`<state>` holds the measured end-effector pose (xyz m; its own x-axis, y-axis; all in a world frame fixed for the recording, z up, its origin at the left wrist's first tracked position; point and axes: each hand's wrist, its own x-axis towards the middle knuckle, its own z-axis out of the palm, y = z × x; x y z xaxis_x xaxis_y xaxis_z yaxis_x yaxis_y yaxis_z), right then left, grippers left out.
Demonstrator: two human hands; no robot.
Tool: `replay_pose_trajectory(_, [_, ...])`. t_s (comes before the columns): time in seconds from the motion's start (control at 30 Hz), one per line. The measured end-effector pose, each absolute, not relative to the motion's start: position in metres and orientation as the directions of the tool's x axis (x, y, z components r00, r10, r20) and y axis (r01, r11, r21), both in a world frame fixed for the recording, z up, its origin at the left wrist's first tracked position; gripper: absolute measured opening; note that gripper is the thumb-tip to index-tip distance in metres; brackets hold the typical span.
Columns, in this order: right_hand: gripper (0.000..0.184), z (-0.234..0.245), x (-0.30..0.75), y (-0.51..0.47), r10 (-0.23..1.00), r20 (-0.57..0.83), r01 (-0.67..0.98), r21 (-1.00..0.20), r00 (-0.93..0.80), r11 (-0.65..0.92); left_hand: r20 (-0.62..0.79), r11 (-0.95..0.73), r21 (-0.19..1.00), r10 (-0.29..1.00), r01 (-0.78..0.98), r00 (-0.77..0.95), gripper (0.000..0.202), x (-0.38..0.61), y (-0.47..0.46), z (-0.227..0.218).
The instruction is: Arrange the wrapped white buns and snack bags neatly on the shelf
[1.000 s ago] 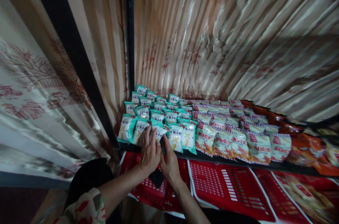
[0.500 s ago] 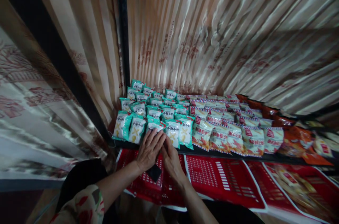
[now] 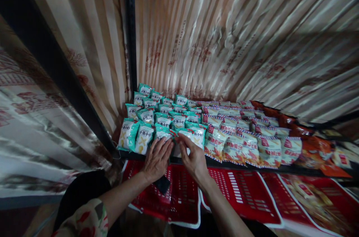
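Rows of teal-and-white snack bags (image 3: 144, 138) stand on a dark shelf, printed sides facing me. My left hand (image 3: 158, 158) lies with stretched fingers against the lower part of a front-row bag (image 3: 162, 132). Beside it, my right hand (image 3: 195, 160) is closed, its thumb and index finger pinching the upper left edge of the neighbouring teal snack bag (image 3: 186, 132). My right fingers and knuckles hide much of that bag.
To the right stand striped-edge snack bags (image 3: 268, 149), then orange packets (image 3: 314, 149). Red baskets (image 3: 238, 190) with white rims sit below the shelf front; the far right one holds packets. A dark post (image 3: 129, 35) and pleated curtains (image 3: 179, 35) close off the back and left.
My right hand has moved right and up from between the bags, its fingers now bent at the bag's top edge. My left hand stays on its bag. The near red basket has shifted slightly.
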<state>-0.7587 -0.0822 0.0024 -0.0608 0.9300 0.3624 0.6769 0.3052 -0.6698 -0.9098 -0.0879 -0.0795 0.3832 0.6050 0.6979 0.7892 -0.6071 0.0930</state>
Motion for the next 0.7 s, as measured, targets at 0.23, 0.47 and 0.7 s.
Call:
replay_pose_trajectory(0.23, [0.037, 0.024, -0.761, -0.015, 0.877, 0.404, 0.836, -0.36, -0.26, 0.414, 0.712, -0.583, 0.078, 0.6, 0.808, 0.364, 0.051, -0.905, -0.088, -0.073])
replay_pose_trajectory(0.47, [0.033, 0.039, -0.779, 0.019, 0.908, 0.235, 0.913, -0.137, -0.346, 0.384, 0.726, -0.583, 0.07, 0.587, 0.81, 0.359, 0.047, -0.905, -0.088, -0.07])
replay_pose_trajectory(0.7, [0.023, 0.052, -0.793, 0.034, 0.962, 0.058, 0.963, 0.016, -0.268, 0.268, 0.758, -0.592, 0.073, 0.555, 0.802, 0.341, 0.042, -0.903, -0.084, -0.068])
